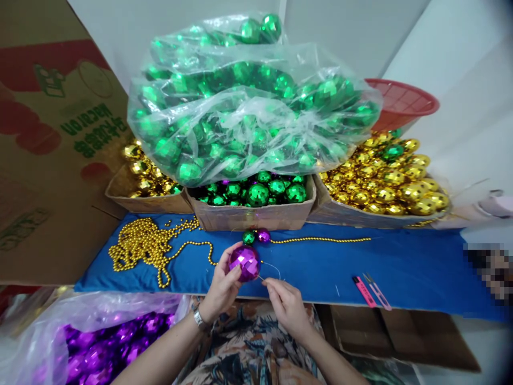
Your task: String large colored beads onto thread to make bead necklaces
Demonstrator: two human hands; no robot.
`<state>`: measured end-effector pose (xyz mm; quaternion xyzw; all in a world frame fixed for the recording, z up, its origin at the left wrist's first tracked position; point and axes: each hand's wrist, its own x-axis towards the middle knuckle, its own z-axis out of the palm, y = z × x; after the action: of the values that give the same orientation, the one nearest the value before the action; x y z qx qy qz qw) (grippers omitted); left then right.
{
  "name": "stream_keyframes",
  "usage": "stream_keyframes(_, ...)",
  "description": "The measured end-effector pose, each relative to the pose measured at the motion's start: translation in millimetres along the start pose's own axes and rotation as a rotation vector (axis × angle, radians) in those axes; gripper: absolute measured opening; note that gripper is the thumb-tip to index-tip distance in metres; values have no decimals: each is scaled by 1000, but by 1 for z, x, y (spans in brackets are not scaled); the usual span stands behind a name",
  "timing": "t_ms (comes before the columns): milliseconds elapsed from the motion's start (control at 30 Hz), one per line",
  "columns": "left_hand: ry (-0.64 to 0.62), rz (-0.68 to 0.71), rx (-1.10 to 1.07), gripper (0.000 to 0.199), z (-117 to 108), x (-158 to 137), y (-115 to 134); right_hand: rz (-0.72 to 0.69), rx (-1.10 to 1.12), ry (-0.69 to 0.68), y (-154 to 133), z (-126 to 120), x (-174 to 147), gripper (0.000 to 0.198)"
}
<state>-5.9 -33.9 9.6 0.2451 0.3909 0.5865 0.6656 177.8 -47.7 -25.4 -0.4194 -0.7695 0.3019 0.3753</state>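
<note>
Purple ball point(249, 259) sits gripped in left hand point(223, 284); right hand point(287, 306), around its 4 o'clock, is kinda pinching something thin point(261, 277).

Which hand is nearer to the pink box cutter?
Right. The right hand is to the left of the pink box cutter, apart from it; the left hand is farther left, holding the large purple ball.

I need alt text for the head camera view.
A person's left hand holds a shiny purple ball over a blue cloth while the right hand pinches something thin beside it. Gold beads lie to the left, a pink cutter and snips to the right. Behind are cardboard boxes of gold balls and a clear bag of green balls.
</note>
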Motion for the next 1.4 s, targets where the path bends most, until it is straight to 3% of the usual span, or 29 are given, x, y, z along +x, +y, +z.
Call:
stream_keyframes(133, -26, 10, -24, 64, -2, -1, 1, 83, 36, 5, -2, 3, 0, 27)
stream_keyframes(300, -87, -31, -34, 72, -7, -1, 6, 96, 118, -92, 0, -1, 2, 29)
stream_keyframes(533, -59, 32, 33, 60, -4, 0, 6, 179, 143, -141, -3, -1, 3, 28)
stream_keyframes(767, -74, -27, -50, 60, 0, 1, 5, 274, 256, -137, -3, -1, 3, 34)
stream_keyframes(933, -41, 55, 35, 69, 2, -1, 5, 242, 220, -130, -5, -2, 3, 35)
stream_keyframes(1400, -80, -31, -65, 72, -1, -2, 6, 208, 221, -127, -5, 1, 2, 32)
